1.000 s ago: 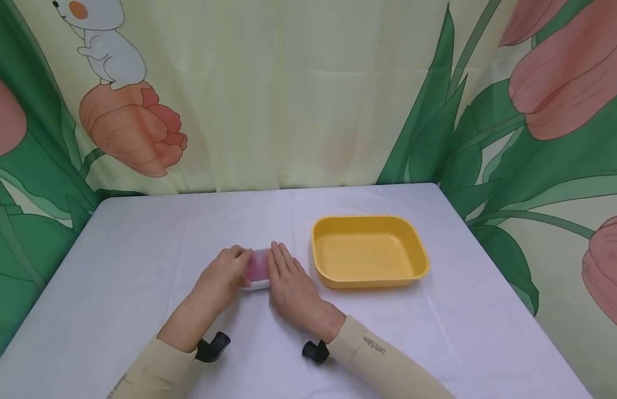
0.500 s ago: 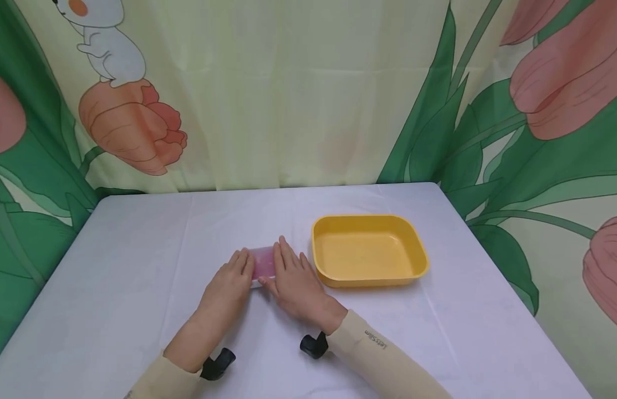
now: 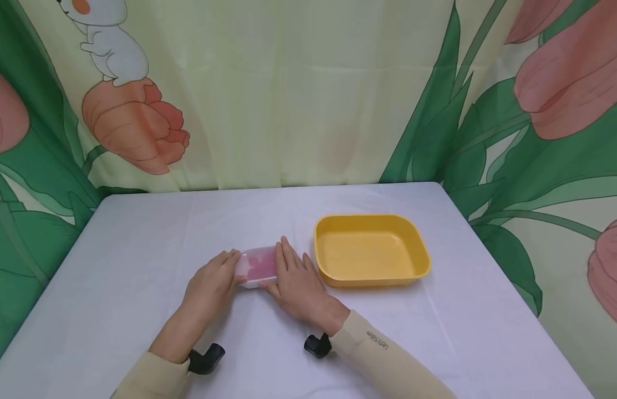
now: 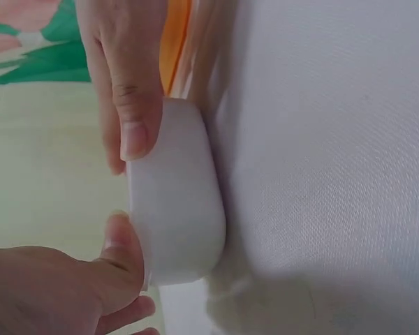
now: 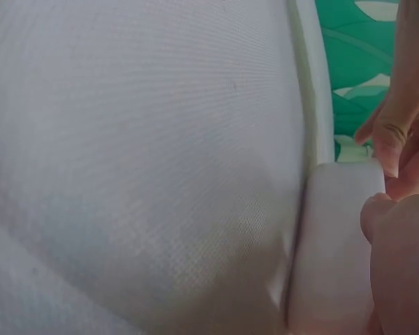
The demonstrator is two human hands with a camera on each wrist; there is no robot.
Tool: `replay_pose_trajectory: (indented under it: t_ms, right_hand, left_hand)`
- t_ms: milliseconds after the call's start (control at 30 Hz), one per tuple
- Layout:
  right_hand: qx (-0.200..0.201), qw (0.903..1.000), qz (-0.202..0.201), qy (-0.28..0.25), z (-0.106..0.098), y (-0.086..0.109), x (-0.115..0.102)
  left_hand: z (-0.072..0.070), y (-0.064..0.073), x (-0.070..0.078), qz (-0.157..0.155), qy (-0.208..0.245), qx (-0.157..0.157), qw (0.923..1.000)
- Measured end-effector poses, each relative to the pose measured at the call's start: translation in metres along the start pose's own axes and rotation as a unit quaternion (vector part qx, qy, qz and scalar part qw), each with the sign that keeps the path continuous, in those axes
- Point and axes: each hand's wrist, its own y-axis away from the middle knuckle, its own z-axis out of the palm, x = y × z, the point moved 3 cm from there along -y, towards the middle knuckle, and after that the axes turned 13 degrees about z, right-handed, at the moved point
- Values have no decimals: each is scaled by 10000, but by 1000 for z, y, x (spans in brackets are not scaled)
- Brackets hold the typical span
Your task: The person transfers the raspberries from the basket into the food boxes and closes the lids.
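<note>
A small white plastic box (image 4: 181, 202) lies on the table in front of me. Its top is a translucent lid (image 3: 255, 267), with pink showing at it. My right hand (image 3: 299, 282) lies with straight fingers over the lid's right end, thumb at the near edge. At the left end, my left hand (image 3: 210, 285) touches the lid's edge, its thumb at the near corner and fingers toward the far one. In the left wrist view, the left thumb (image 4: 119, 241) sits at the lid's rim. The box's far side and both ends are partly hidden by the hands.
A yellow rectangular tray (image 3: 372, 281) with nothing in it stands just right of the right hand. White cloth covers the table (image 3: 113, 266). Behind its far edge hangs a curtain (image 3: 288, 100) printed with tulips and a white animal.
My left hand has slid forward over the lid's left end, then drawn back left, uncovering more of the lid. The right hand has shifted slightly, its thumb now spread to the near edge.
</note>
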Motion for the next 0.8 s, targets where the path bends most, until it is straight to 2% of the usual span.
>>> replay_pose_trajectory:
  t_ms: [67, 133, 167, 200, 300, 367, 433, 467, 567, 633, 800]
  right_hand:
    - [36, 10000, -5, -1, 0, 1, 0]
    - [110, 9999, -49, 13, 1, 2, 0]
    - [110, 9999, -66, -10, 1, 2, -1]
    - [121, 9999, -84, -19, 1, 2, 0]
    - [178, 9997, -161, 5, 1, 2, 0]
    - [223, 9996, -191, 42, 1, 2, -1]
    - [345, 9991, -230, 133, 1, 2, -2]
    - [395, 9988, -237, 170, 0, 3, -2]
    - [448, 9986, -225, 162, 0, 2, -3]
    - [377, 9991, -200, 30, -1, 1, -2]
    - [51, 9975, -112, -700, -4, 3, 0]
  left_hand:
    - [1, -1, -1, -135, 125, -133, 9997]
    - [2, -1, -3, -469, 629, -375, 9962]
    - [3, 0, -6, -654, 967, -470, 9920]
    - [4, 0, -8, -883, 1341, -563, 9854]
    - [6, 1, -16, -1610, 2346, -700, 9561]
    - [6, 4, -19, -1841, 2651, -742, 9436]
    - [5, 6, -20, -1995, 2763, -843, 9364]
    - [5, 6, -20, -2018, 2755, -893, 9356]
    - [4, 5, -20, -1941, 2631, -955, 9402]
    - [3, 4, -20, -1906, 2455, -946, 9457]
    - [1, 1, -17, -1664, 1806, -961, 9646]
